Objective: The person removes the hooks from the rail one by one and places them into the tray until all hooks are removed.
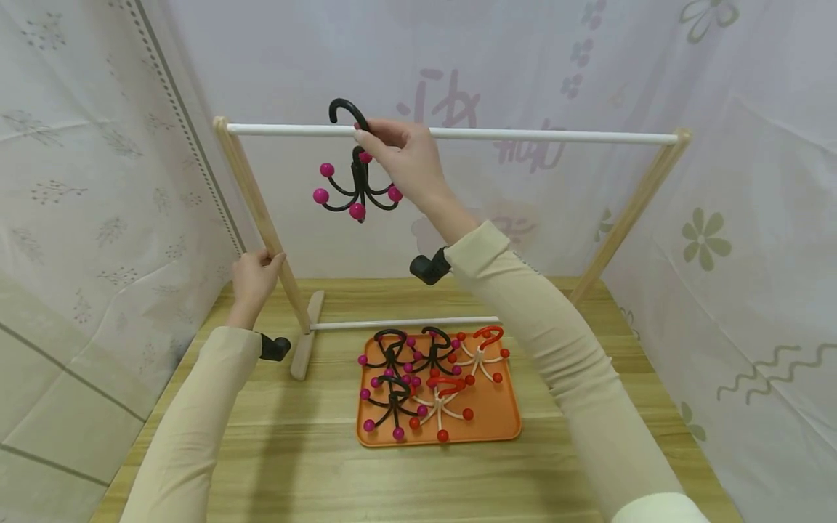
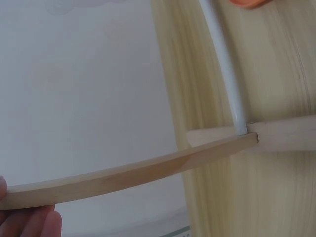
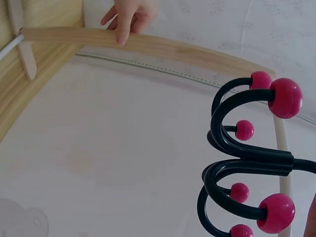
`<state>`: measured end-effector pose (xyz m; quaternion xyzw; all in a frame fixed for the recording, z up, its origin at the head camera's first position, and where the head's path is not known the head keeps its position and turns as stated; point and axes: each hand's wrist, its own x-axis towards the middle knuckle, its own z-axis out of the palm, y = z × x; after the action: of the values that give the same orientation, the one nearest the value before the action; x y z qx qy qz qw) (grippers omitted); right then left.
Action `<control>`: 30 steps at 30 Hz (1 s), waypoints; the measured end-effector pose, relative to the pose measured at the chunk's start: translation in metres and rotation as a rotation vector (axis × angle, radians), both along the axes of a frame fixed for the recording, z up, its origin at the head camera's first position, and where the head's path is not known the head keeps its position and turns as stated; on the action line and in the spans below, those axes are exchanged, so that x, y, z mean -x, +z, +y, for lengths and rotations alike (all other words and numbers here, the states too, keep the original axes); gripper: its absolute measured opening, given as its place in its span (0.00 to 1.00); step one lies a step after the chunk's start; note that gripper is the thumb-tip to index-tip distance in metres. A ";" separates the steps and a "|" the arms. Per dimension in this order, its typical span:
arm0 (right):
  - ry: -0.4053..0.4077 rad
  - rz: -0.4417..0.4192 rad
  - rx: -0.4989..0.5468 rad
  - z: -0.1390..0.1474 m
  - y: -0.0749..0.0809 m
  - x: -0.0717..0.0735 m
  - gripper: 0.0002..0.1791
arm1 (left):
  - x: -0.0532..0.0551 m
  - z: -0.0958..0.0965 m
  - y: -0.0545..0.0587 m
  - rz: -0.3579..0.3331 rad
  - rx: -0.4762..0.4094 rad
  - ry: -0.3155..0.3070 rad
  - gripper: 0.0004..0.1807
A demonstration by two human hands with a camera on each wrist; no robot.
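Observation:
My right hand (image 1: 408, 156) pinches a black multi-hook hanger (image 1: 359, 178) with pink ball tips, just under its curved top hook. That hook rises above the white top rod (image 1: 523, 135) of a wooden-framed rack; whether it bears on the rod I cannot tell. The pink-tipped arms hang below rod height, large in the right wrist view. Down at the left, my left hand (image 1: 253, 280) grips the rack's wooden left post (image 1: 251, 189) between thumb and fingers; the left wrist view shows only fingertips at this post (image 2: 118, 178).
An orange tray (image 1: 500, 421) on the wooden table (image 1: 314, 465) bears three more black hangers (image 1: 394, 399) and two white ones with red hooks and tips (image 1: 439, 401). Behind it runs the rack's lower white rod (image 1: 405, 322). Patterned curtains (image 1: 752, 254) surround the table.

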<state>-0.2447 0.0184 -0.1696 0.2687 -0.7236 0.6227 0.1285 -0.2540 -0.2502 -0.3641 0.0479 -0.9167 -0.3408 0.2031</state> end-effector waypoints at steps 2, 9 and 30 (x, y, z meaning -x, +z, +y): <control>0.021 0.033 -0.017 0.008 0.002 -0.006 0.11 | 0.000 0.000 0.001 -0.006 -0.006 -0.001 0.19; 0.085 0.048 -0.063 0.034 -0.004 -0.014 0.11 | 0.000 0.000 0.000 -0.028 -0.019 -0.004 0.19; 0.229 -0.077 -0.171 0.108 -0.070 -0.015 0.12 | 0.002 -0.001 -0.001 -0.015 -0.006 -0.002 0.19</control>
<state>-0.2293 0.1269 -0.2395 0.3352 -0.7430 0.5793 0.0056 -0.2559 -0.2515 -0.3652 0.0500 -0.9171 -0.3436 0.1957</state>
